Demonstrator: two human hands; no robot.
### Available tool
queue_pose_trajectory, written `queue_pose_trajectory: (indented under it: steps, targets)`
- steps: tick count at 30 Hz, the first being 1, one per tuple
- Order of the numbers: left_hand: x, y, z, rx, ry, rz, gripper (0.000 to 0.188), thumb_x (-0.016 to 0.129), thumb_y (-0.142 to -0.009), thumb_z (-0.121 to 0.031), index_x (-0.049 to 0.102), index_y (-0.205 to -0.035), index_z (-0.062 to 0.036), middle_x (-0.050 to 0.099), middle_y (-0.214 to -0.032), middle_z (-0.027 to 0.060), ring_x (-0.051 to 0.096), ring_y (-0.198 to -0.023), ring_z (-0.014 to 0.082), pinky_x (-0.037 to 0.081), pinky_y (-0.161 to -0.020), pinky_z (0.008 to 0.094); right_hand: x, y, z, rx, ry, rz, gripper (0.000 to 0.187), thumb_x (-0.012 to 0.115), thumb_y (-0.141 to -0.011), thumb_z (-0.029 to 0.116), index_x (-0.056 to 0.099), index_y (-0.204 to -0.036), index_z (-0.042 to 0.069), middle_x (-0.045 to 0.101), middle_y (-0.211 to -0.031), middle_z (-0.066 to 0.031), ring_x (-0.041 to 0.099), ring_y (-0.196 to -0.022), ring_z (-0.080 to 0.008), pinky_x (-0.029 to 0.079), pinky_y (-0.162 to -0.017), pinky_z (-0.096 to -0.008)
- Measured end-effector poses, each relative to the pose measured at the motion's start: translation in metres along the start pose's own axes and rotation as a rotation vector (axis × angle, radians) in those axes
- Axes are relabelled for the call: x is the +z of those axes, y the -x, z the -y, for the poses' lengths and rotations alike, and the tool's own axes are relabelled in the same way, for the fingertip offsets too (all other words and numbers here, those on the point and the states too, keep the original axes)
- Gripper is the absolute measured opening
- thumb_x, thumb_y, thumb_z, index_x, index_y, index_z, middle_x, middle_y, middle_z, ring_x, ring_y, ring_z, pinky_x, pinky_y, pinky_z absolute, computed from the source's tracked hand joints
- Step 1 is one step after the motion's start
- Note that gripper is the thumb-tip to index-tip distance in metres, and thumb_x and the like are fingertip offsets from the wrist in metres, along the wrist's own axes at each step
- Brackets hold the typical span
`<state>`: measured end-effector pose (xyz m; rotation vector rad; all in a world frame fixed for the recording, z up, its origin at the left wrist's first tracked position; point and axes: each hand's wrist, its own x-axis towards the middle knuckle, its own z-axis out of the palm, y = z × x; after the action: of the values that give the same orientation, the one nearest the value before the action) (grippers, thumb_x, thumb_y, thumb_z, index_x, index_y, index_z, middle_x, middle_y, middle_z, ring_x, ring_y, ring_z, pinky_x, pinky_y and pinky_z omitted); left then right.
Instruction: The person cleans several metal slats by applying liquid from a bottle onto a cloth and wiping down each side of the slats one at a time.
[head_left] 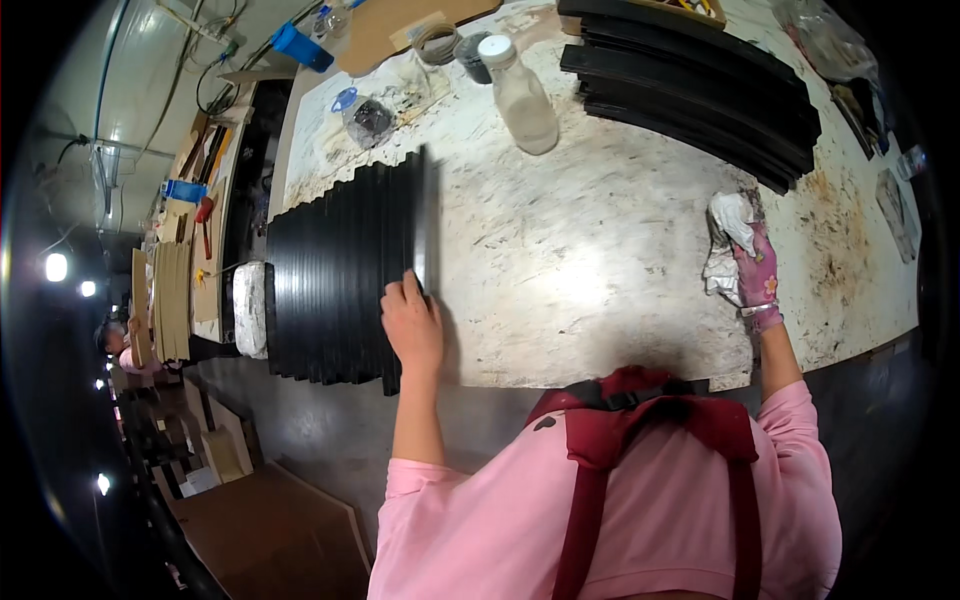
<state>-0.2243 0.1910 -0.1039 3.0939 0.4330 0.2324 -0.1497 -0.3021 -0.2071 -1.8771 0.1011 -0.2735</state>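
At the left of the table, long black strips stand packed side by side in a row. My bare left hand is at the right end of the row, its fingers curled over the outermost black strip. That strip sticks out beyond the others at its far end. My right hand, in a pink flowered glove, is closed on a crumpled white rag near the table's right side. Part of the rag spreads onto the tabletop beside the glove.
More black strips lie stacked at the far right of the stained white table. A white-capped bottle and a blue-lidded jar stand toward the back. A white block is against the row's left side. Another person works at far left.
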Motion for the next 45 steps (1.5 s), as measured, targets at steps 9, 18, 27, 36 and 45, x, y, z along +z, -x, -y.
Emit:
queue_pose_trajectory:
  steps: [9, 18, 27, 36, 45]
  targets:
    - [-0.006, -0.076, -0.129, 0.627, 0.437, -0.065, 0.049, 0.065, -0.081, -0.004, 0.051, -0.128, -0.0043, 0.053, -0.124, 0.0184, 0.053, -0.112, 0.0363, 0.045, -0.093, 0.039, 0.005, 0.006, 0.026, -0.08, 0.225, -0.016, 0.029, 0.063, -0.073, -0.001, 0.059, -0.101, -0.001, 0.059, -0.102, -0.0153, 0.059, -0.098, -0.0314, 0.045, -0.085, -0.0333]
    - [0.006, -0.248, -0.302, 0.928, 0.074, 0.0, 0.071, 0.077, -0.069, -0.02, 0.046, -0.133, -0.0105, 0.051, -0.125, 0.0105, 0.05, -0.115, 0.0309, 0.045, -0.088, 0.0479, 0.002, 0.009, 0.019, -0.099, 0.244, -0.014, 0.03, 0.066, -0.073, 0.007, 0.061, -0.102, 0.001, 0.059, -0.109, -0.0197, 0.057, -0.105, -0.037, 0.046, -0.089, -0.0372]
    - [-0.022, -0.162, -0.261, 1.08, 0.534, 0.165, 0.059, 0.08, -0.065, -0.015, 0.055, -0.116, 0.0002, 0.052, -0.105, 0.016, 0.057, -0.09, 0.0374, 0.048, -0.077, 0.0411, -0.053, 0.038, 0.028, 0.244, -0.192, -0.323, 0.041, 0.059, -0.084, 0.008, 0.054, -0.123, -0.005, 0.064, -0.106, -0.0106, 0.06, -0.09, -0.0161, 0.049, -0.078, -0.0272]
    - [0.053, -0.026, -0.198, 0.845, 0.553, 0.384, 0.063, 0.08, -0.066, -0.025, 0.055, -0.122, -0.0081, 0.05, -0.118, 0.0115, 0.048, -0.111, 0.0312, 0.037, -0.091, 0.0448, -0.11, 0.062, 0.081, 0.17, -0.111, -0.367, 0.037, 0.065, -0.085, 0.007, 0.059, -0.121, -0.003, 0.062, -0.117, -0.008, 0.057, -0.106, -0.016, 0.043, -0.092, -0.0269]
    - [0.075, -0.039, -0.114, 0.728, 0.736, 0.303, 0.063, 0.081, -0.064, -0.015, 0.058, -0.121, -0.0038, 0.054, -0.122, 0.0136, 0.05, -0.111, 0.0327, 0.042, -0.094, 0.0387, -0.058, 0.019, 0.048, -0.068, 0.624, 0.172, 0.038, 0.066, -0.08, 0.011, 0.057, -0.115, 0.003, 0.058, -0.112, -0.0168, 0.058, -0.099, -0.0328, 0.045, -0.089, -0.0349]
